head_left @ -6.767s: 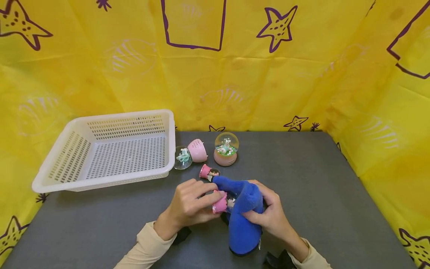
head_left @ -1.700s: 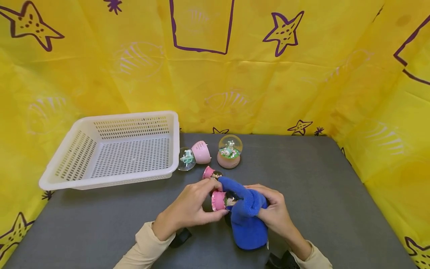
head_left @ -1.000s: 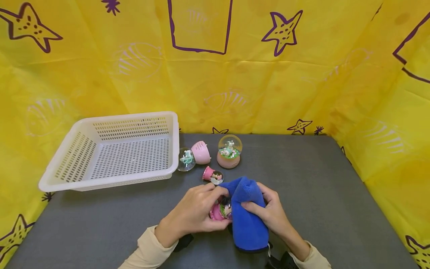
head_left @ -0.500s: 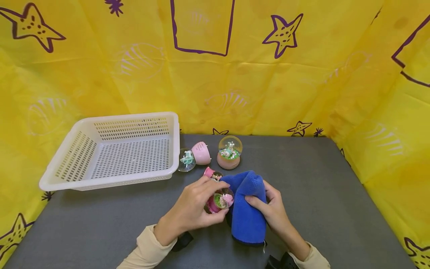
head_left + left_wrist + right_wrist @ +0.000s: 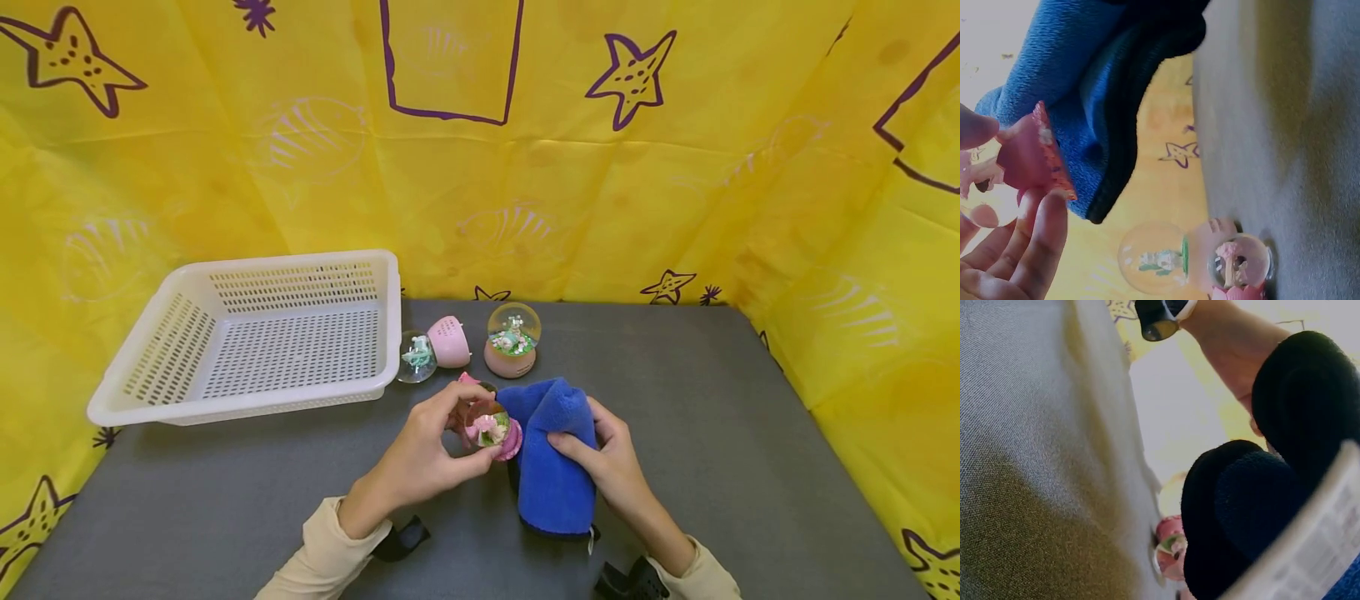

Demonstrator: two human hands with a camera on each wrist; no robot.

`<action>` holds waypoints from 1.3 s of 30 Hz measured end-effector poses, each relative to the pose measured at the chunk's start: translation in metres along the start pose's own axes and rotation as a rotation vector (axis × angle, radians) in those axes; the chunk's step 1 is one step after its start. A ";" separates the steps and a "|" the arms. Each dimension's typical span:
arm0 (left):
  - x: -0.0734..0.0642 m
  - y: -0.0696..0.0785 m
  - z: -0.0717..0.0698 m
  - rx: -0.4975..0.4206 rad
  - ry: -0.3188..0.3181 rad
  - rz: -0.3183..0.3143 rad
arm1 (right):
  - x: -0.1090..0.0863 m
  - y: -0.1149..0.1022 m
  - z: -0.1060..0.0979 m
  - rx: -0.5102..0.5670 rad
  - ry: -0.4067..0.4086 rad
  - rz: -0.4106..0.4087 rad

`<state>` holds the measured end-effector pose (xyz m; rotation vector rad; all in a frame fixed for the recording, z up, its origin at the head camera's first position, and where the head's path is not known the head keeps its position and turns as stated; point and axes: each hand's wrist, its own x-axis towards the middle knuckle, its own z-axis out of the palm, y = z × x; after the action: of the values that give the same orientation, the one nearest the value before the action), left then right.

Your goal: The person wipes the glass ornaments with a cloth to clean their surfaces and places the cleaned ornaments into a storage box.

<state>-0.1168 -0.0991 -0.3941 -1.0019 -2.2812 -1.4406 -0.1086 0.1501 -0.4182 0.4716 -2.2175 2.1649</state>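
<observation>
My left hand (image 5: 431,446) holds a small snow globe (image 5: 491,427) between thumb and fingers, its pink frilled base turned to the right and its glass ball toward the palm. In the left wrist view, the pink base (image 5: 1025,153) shows against the cloth, with fingertips around the globe. My right hand (image 5: 611,462) grips a folded blue cloth (image 5: 555,458), thumb on its front. The cloth hangs beside the globe's base, its dark edging and a small white tag at the bottom. In the right wrist view, the dark cloth (image 5: 1247,506) hides most of the right hand.
A white perforated basket (image 5: 243,408) stands at the left. Beside it a pink-based snow globe (image 5: 448,342) lies on its side. Another globe (image 5: 512,342) stands upright to its right. A small pink globe (image 5: 1238,262) lies behind my left hand. Yellow patterned fabric encloses the grey table.
The held globe has come out from against the cloth and turned, so its base now points right rather than left. The right hand keeps its grip on the cloth, which hangs more upright.
</observation>
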 end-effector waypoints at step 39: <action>-0.002 -0.002 0.015 0.082 -0.113 -0.039 | -0.004 0.003 0.010 -0.166 0.098 -0.123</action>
<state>-0.1143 -0.0870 -0.4035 -1.0442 -2.4309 -1.3243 -0.1038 0.1412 -0.4223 0.4716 -2.2276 1.8836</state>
